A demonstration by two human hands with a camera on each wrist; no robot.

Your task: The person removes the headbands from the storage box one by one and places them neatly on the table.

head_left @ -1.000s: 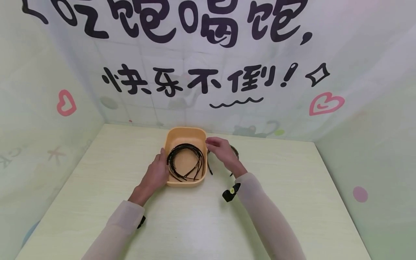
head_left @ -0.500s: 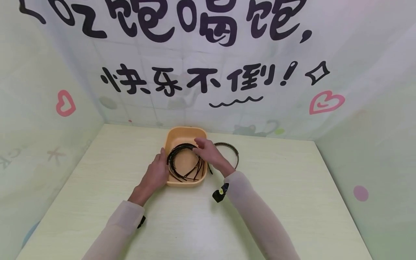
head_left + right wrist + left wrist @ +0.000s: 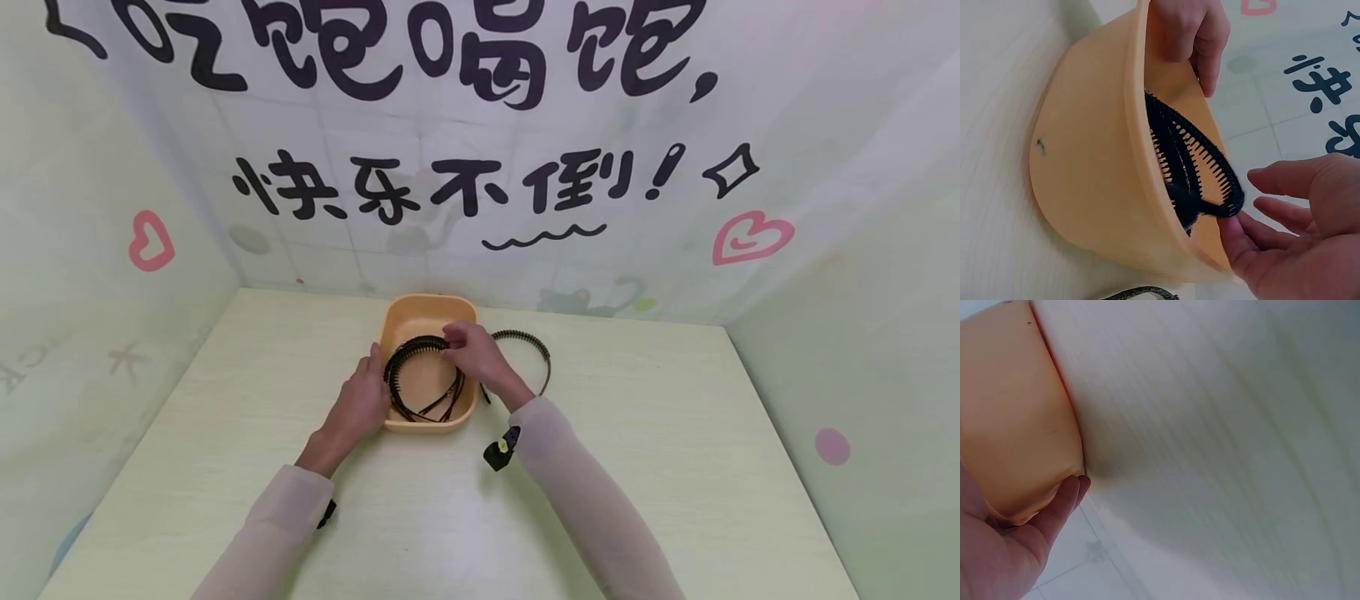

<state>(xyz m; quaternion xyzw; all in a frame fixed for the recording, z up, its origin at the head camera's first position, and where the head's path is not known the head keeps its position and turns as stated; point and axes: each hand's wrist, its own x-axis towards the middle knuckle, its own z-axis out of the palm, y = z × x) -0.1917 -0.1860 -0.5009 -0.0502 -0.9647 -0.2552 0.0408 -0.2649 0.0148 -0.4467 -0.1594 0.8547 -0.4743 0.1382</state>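
Note:
In the head view, an orange-tan plastic bin (image 3: 427,427) stands at the back of the table with several black toothed hair bands (image 3: 397,375) lying in it. My left hand (image 3: 362,404) holds the bin's left wall, its fingers bent over the rim in the right wrist view. My right hand (image 3: 476,354) reaches over the bin's right rim to the hair bands' far end. Close up in the right wrist view, one hair band (image 3: 1229,187) tilts up at the fingertips. A lower fingertip (image 3: 1235,234) touches it, while the upper fingers spread apart from it.
Another toothed hair band (image 3: 546,358) lies on the table just right of the bin, partly behind my right wrist. Directly behind the bin rises a printed cloth wall (image 3: 420,258), and more cloth walls stand at both sides of the pale table (image 3: 420,517).
My right hand has moved left from beside the bin to the hair bands inside. Those bands have shifted slightly left within the bin. My left hand stays at the wall.

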